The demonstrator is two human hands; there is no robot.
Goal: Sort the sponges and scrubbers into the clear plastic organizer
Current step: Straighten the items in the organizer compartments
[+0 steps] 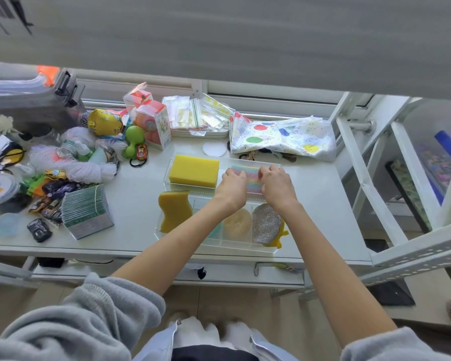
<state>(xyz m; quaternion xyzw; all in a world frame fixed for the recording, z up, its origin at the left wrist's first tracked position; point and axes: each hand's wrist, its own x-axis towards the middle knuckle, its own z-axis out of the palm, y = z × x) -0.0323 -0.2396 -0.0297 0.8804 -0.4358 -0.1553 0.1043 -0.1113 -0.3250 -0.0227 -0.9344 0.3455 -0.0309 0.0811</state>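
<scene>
Left of the hands, a yellow sponge point(193, 170) fills one organizer point(167, 178) bin. The left hand point(232, 187) and right hand point(276, 185), side by side, pinch a pastel scrubber point(248, 171) into the next bin; pressing it flat should seat it. Nearer, a silver scrubber point(266, 226) sits filed, clutter well left.

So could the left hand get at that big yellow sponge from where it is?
Probably yes. The big yellow sponge lies uncovered just beside the left hand, nothing between them, though both hands are busy on the pastel scrubber.
</scene>
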